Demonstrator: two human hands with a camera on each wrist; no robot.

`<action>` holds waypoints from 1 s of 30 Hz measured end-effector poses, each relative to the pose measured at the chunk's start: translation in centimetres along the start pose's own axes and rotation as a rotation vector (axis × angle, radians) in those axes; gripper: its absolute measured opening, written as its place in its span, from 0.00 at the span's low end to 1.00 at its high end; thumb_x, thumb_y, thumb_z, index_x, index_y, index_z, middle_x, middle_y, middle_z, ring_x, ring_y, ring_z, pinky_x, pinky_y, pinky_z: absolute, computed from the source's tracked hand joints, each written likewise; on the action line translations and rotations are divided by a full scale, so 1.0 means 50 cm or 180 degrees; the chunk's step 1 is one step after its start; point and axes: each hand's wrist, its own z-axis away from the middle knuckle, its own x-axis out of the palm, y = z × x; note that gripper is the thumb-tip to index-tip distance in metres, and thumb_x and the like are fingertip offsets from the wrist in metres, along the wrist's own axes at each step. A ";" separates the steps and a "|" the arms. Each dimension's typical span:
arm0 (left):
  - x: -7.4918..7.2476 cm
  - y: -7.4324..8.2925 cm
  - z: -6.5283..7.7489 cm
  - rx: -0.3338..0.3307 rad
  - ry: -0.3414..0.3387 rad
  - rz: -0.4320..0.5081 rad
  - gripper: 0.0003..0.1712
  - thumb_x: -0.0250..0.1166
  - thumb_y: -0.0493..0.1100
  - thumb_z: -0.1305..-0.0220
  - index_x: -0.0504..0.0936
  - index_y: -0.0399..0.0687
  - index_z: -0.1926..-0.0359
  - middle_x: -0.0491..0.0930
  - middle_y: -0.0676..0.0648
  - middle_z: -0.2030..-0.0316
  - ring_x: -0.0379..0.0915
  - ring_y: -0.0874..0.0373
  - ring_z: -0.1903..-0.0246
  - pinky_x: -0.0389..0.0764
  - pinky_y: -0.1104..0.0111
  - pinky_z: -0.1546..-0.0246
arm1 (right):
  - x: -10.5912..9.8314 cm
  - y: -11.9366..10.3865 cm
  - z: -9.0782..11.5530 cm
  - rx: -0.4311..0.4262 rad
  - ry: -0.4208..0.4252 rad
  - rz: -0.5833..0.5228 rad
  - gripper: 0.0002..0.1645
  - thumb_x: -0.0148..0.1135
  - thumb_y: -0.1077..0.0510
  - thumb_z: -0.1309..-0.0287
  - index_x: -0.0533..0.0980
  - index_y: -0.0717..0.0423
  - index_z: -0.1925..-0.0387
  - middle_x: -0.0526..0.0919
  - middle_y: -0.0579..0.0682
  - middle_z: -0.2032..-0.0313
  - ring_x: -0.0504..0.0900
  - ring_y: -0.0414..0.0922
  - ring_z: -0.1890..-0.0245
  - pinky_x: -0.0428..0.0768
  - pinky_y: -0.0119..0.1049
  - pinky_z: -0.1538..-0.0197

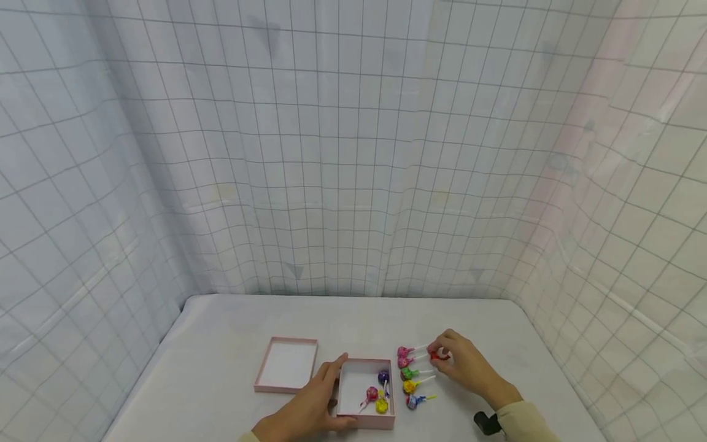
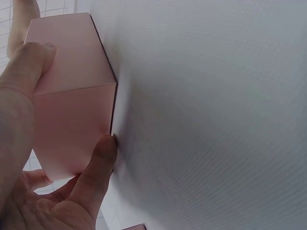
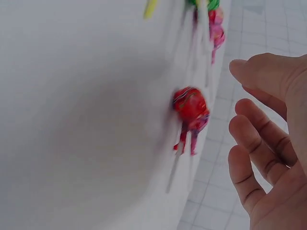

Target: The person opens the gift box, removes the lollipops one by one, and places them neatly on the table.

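A pink box (image 1: 366, 422) holds a purple lollipop (image 1: 383, 376), a pinkish-red lollipop (image 1: 372, 392) and a yellow lollipop (image 1: 382, 406). My left hand (image 1: 315, 402) grips its left side, thumb on the near wall and fingers along the side, as the left wrist view (image 2: 72, 196) also shows. To the right, my right hand (image 1: 466, 365) hovers by a red lollipop (image 3: 190, 106), fingers loosely bent and apart from it in the right wrist view. Beside the box lies a column of pink lollipops (image 1: 405, 352), a green one (image 1: 409, 373), a yellow one (image 1: 409, 387) and a blue one (image 1: 412, 402).
Left of the box lies a shallow pink lid (image 1: 287, 363), its white inside facing up. A white cloth covers the table (image 1: 221, 344). Gridded white curtains (image 1: 353, 184) enclose the back and both sides. A black device (image 1: 487, 423) sits at the right wrist.
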 end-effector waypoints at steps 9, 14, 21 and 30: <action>-0.003 0.004 -0.003 -0.0114 -0.0060 -0.0034 0.76 0.89 0.64 0.36 0.49 0.47 0.05 0.70 0.35 0.21 0.78 0.47 0.36 0.88 0.44 0.29 | -0.007 -0.091 -0.023 -0.0442 -0.0286 -0.0085 0.16 0.82 0.65 0.29 0.89 0.55 0.43 0.90 0.51 0.47 0.90 0.51 0.53 0.95 0.42 0.50; -0.003 0.003 -0.002 -0.0089 -0.0044 -0.0028 0.76 0.89 0.64 0.36 0.50 0.47 0.05 0.71 0.36 0.21 0.78 0.47 0.36 0.88 0.43 0.29 | -0.012 -0.156 -0.049 -0.0611 -0.0688 -0.0029 0.16 0.81 0.60 0.25 0.89 0.53 0.40 0.91 0.50 0.45 0.90 0.46 0.48 0.94 0.42 0.42; -0.010 0.002 -0.002 0.0020 -0.0024 -0.0128 0.75 0.88 0.65 0.35 0.50 0.45 0.05 0.71 0.36 0.23 0.78 0.47 0.34 0.87 0.41 0.28 | -0.005 -0.232 -0.091 -0.0674 -0.1398 0.0183 0.16 0.83 0.52 0.26 0.92 0.45 0.41 0.92 0.40 0.44 0.89 0.37 0.45 0.89 0.37 0.37; -0.013 -0.002 0.000 0.0260 0.0030 -0.0162 0.73 0.88 0.62 0.34 0.52 0.40 0.07 0.73 0.35 0.25 0.78 0.50 0.38 0.93 0.57 0.37 | 0.043 -0.275 -0.118 -0.0880 -0.1785 0.0890 0.08 0.88 0.49 0.34 0.92 0.37 0.58 0.90 0.29 0.63 0.78 0.26 0.59 0.76 0.32 0.43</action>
